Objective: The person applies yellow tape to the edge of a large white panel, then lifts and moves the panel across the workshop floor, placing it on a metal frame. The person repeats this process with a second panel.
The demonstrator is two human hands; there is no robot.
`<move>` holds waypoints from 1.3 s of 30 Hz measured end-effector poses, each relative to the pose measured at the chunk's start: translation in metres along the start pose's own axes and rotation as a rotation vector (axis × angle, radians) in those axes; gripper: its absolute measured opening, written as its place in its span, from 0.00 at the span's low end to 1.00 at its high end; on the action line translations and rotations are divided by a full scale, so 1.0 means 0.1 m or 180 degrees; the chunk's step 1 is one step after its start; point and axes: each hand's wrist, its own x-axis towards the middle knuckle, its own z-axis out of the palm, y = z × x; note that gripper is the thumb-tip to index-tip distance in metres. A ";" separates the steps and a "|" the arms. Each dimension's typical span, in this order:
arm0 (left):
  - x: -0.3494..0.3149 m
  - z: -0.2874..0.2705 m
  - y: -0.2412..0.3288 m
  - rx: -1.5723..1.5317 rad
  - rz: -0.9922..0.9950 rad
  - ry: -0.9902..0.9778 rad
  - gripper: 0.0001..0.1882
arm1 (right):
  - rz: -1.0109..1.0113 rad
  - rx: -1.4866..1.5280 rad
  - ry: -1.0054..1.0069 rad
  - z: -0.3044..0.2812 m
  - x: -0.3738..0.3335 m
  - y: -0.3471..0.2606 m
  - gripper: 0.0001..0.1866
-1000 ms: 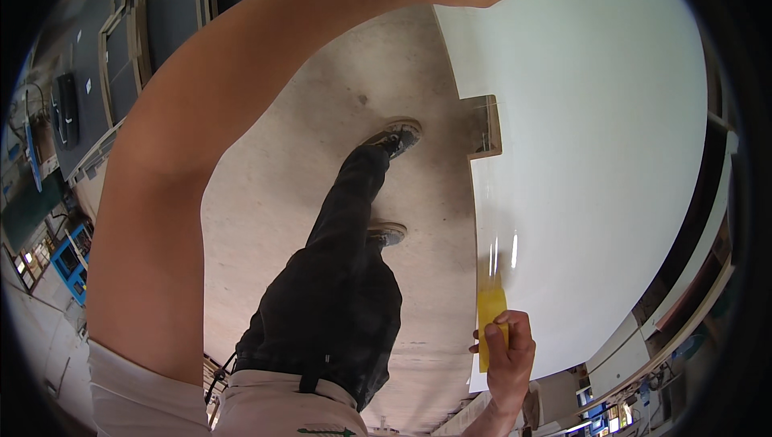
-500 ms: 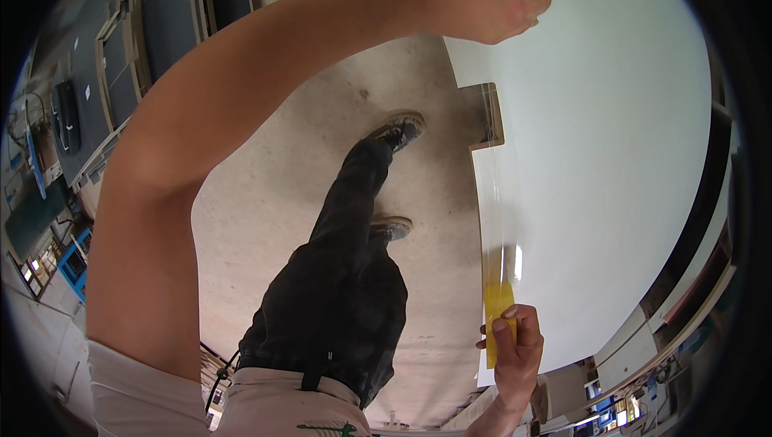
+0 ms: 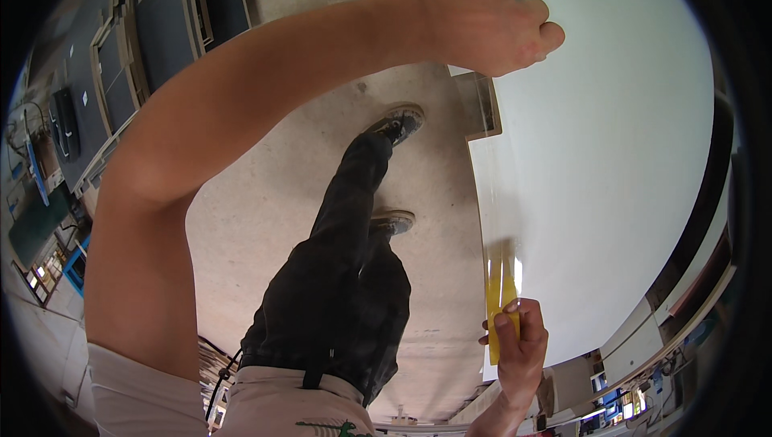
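A large white panel [image 3: 611, 155] takes up the right side, with a squared notch in its left edge. My right hand [image 3: 523, 348] is closed at the panel's near left corner, thumb and fingers pinching a flat yellow strip [image 3: 496, 288]. Shiny clear film [image 3: 517, 268] lies over and beside the strip along the panel's edge. My left hand [image 3: 507, 28] is at the far part of the panel, beyond the notch, its fingers curled tight against the white surface. Whatever is inside those left fingers is hidden.
Dark framed panels [image 3: 165, 27] stand stacked at the far left. Concrete floor [image 3: 281, 147] lies between them and the white panel, with my shoes [image 3: 398, 123] on it. Cabinets and shop clutter [image 3: 635, 356] show beyond the panel at the lower right.
My left hand has come nearer along the panel's edge, now beside the notch's far side. My right hand stays nearly in place, and the yellow strip reaches farther up from it.
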 end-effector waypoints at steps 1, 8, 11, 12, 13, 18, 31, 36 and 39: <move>0.00 0.00 0.01 -0.0004 0.0013 -0.0009 0.08 | 0.0016 0.0020 0.0001 0.00 0.00 0.00 0.02; 0.00 -0.05 -0.02 -0.0186 -0.0129 -0.0140 0.08 | -0.0001 0.0053 0.0073 -0.02 0.00 0.02 0.05; 0.01 -0.03 -0.05 -0.0129 -0.0071 -0.0106 0.07 | -0.0148 -0.0029 0.0046 -0.03 -0.02 0.05 0.05; 0.01 -0.02 -0.06 -0.0061 -0.0066 -0.0083 0.07 | -0.0153 -0.0082 0.0073 -0.03 -0.02 0.05 0.05; 0.02 -0.01 -0.06 0.0009 -0.0062 -0.0058 0.07 | -0.0161 -0.0137 0.0098 -0.04 -0.02 0.06 0.05; 0.01 0.00 -0.06 0.0072 0.0176 0.0330 0.06 | -0.0177 -0.0195 0.0131 -0.06 0.01 0.08 0.05; -0.09 0.05 0.15 -0.0099 0.0057 0.0506 0.05 | 0.0006 0.0128 0.0373 -0.01 0.02 0.15 0.05; -0.12 0.13 0.32 0.0001 -0.0138 0.0250 0.06 | -0.0103 0.0131 0.0385 -0.01 0.02 0.16 0.04; -0.12 0.18 0.47 -0.0003 -0.0144 0.0398 0.09 | -0.0075 0.0120 0.0418 -0.02 0.02 0.16 0.04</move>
